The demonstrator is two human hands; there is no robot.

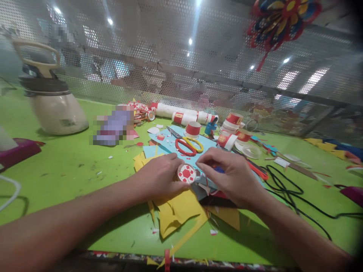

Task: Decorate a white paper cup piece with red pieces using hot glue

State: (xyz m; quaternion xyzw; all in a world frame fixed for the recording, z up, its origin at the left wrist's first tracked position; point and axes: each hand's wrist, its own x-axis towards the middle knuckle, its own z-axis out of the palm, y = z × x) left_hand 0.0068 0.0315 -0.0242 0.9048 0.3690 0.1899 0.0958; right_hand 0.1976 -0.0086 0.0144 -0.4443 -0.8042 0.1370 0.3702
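My left hand (pixel 159 174) is closed around a small round white disc (pixel 186 173) with red patches, its patterned face turned up toward me. Beside it, my right hand (pixel 234 175) has thumb and forefinger pinched together just right of the disc; whatever may be between them is too small to make out. Beyond the hands, scissors (pixel 189 146) with a red and a yellow handle loop lie on light blue paper (pixel 208 141). Crumpled yellow paper (pixel 177 213) is spread below my left hand.
A red-and-white paper cup (pixel 193 129) stands behind the scissors, near a blue bottle (pixel 210 127). More cups (pixel 228 140) and long cup stacks (pixel 176 110) lie farther back. Black cable (pixel 286 189) coils at right. A large sprayer bottle (pixel 55 109) stands at left on the green table (pixel 70 170).
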